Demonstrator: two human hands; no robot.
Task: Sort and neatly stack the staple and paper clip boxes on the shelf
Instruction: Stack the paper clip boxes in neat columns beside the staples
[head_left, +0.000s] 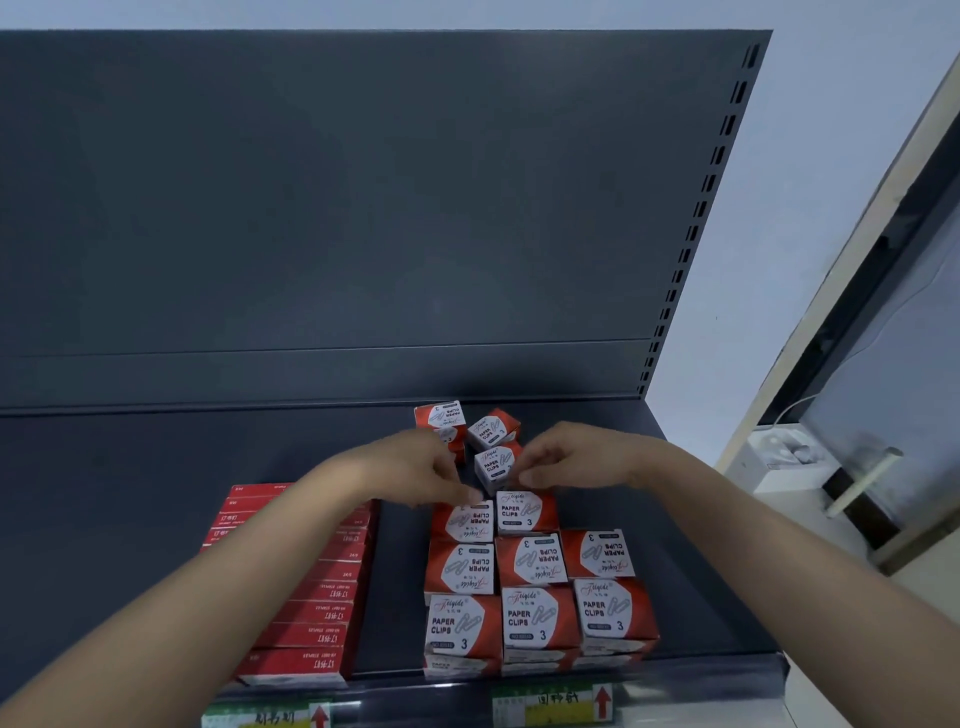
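Observation:
Red-and-white paper clip boxes (537, 618) stand in tidy rows at the shelf's front right. My left hand (415, 467) reaches over them, its fingertips pinching the far edge of the back-row left box (462, 522). With curled fingers, my right hand (569, 457) grips the far edge of the back-row box beside it (524, 512). Three loose paper clip boxes (493, 462) lie tilted behind, between my hands. Flat red staple boxes (317, 613) are stacked in a long row at the left, partly hidden by my left forearm.
The dark shelf (156, 493) has a tall back panel (311, 208) and a front rail with price labels (556, 704). A bare gap separates the staple row from the paper clip rows. A white wall and window frame (857, 364) stand to the right.

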